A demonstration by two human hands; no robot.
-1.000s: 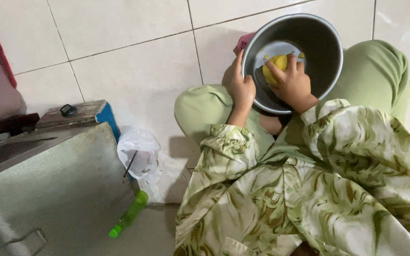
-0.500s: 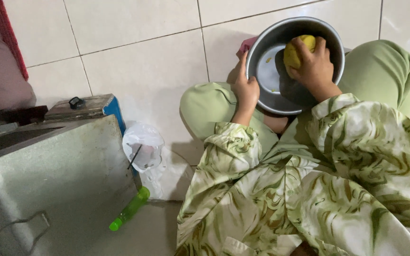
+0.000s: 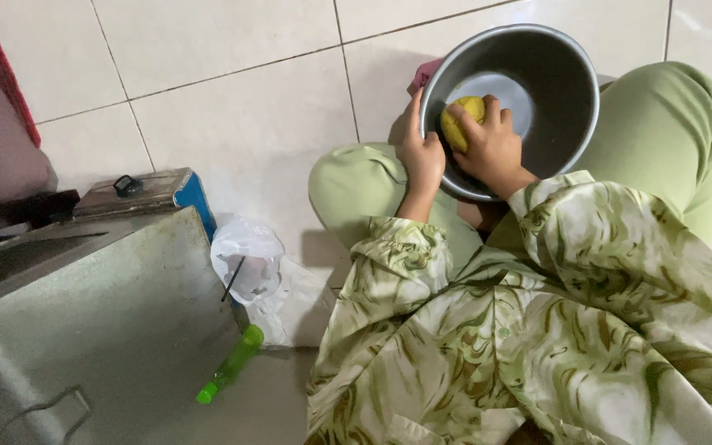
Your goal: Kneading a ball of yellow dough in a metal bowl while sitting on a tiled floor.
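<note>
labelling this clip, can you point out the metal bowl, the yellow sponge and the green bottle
metal bowl (image 3: 566, 107), head view, on its bare inner wall at the right
yellow sponge (image 3: 457, 124), head view, on the part showing left of the fingers
green bottle (image 3: 232, 363), head view, mid-body

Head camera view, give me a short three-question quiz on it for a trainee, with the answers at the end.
1. True or false: the right hand presses a yellow sponge inside the metal pot.
2. Where is the left hand? A) on the pot's outer rim B) on the green bottle C) flat on the tiled floor
3. What lies between the metal box and the person's knee?

Key: 1 true. 2 A. 3 a white plastic bag.
</note>
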